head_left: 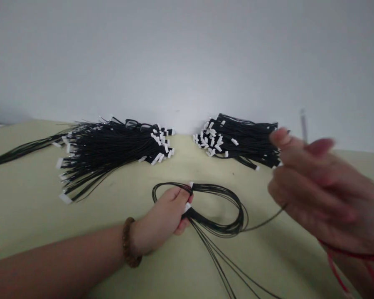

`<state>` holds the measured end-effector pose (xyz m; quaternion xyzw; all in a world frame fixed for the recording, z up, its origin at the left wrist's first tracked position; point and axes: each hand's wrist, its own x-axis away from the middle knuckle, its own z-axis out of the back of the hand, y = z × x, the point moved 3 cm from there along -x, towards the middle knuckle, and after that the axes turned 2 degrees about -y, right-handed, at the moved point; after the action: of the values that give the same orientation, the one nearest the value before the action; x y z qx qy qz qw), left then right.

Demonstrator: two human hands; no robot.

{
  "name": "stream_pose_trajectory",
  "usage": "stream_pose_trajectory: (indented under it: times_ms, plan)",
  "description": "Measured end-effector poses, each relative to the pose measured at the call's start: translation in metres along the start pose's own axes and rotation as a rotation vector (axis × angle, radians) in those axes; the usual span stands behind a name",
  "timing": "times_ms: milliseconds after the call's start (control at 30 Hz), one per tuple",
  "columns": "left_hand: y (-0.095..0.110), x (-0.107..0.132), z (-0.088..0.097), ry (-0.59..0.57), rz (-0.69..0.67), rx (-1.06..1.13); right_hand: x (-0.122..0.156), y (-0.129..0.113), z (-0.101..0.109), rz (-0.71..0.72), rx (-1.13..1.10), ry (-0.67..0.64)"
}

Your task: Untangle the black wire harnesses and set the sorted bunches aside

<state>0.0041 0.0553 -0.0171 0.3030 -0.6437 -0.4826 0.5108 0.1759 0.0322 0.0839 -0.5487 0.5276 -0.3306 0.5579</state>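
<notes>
My left hand (166, 216) is closed around a coiled black cable (224, 226) with white connectors (187, 206) at the grip. The coil forms a loop to the right of the fingers, and several loose strands (220, 261) trail down toward the lower edge. Up on the right, my right hand (318, 182), smeared by motion, is closed on one thin black wire (263, 225) that runs over from the coil. A blurred wire end (304, 124) sticks up above its fingers.
Behind my left hand lies a big pile of black cables (109, 143) with white connectors, with eyeglasses (137, 124) at its back edge. A second cable pile (246, 137) lies behind my right hand. A pale wall (187, 62) rises behind the yellowish table (121, 187).
</notes>
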Motion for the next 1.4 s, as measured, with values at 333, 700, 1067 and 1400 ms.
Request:
stream_pose_trajectory:
  times_ms: [333, 700, 1067, 1400]
  plan:
    - [-0.003, 0.000, -0.003, -0.180, -0.066, 0.216, 0.024, 0.041, -0.026, 0.481, 1.491, -0.119]
    - [-0.003, 0.002, -0.005, -0.261, -0.122, 0.202, 0.028, 0.040, -0.041, 0.754, 1.589, -0.206]
    - [-0.002, 0.004, -0.006, -0.222, -0.114, 0.202, 0.028, 0.043, -0.043, 0.757, 1.588, -0.233]
    - [0.000, 0.005, -0.006, -0.214, -0.134, 0.043, 0.030, 0.043, -0.045, 0.723, 1.611, -0.227]
